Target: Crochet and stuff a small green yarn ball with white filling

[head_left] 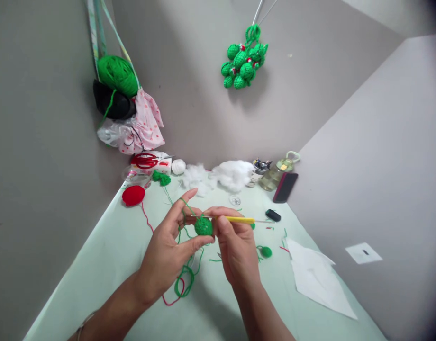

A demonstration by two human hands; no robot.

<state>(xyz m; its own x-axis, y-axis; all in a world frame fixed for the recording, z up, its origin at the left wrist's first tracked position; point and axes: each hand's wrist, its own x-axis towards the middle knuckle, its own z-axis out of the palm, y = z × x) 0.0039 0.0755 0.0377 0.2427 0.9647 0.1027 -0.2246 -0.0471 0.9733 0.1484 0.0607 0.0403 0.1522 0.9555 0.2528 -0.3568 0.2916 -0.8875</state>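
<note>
In my left hand (168, 248) a small round green crochet piece (203, 226) is pinched between thumb and fingers. Green yarn (188, 206) runs from it over my raised left index finger. My right hand (237, 246) grips a crochet hook (241, 219) with a yellow handle, its thin metal shaft lying level across the top of the piece. Whether the hook's tip is inside a stitch I cannot tell. Below my hands, loose loops of green yarn (184, 282) lie on the table with a strand of red yarn (171, 303).
Behind my hands are a red yarn ball (133, 195), red scissors (146, 161), white stuffing (232, 174), a bottle (273, 176) and a phone (285, 187). At right lie a small green ball (266, 252) and white sheets (315, 277). Green crocheted pieces (244, 61) hang on the wall.
</note>
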